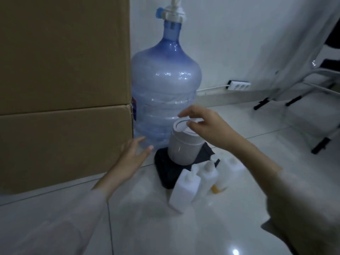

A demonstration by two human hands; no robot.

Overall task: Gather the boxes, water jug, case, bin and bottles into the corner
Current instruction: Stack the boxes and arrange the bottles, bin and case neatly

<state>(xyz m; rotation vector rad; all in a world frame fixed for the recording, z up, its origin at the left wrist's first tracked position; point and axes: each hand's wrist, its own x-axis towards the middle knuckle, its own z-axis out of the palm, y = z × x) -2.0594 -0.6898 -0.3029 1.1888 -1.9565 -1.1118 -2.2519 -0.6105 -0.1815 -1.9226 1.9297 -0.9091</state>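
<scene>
Right hand [206, 126] fingertips touch the bin [181, 144] lid.

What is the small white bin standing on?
The bin stands on a dark case lying flat on the floor. The right hand is at the bin's lid. The bin hides the case's middle, and the bottles cover its near corner.

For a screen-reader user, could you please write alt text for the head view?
A person's right hand touches the lid of a small white bin standing on a dark case, beside a blue water jug and stacked cardboard boxes. White bottles stand in front; the left hand hovers open.
</scene>
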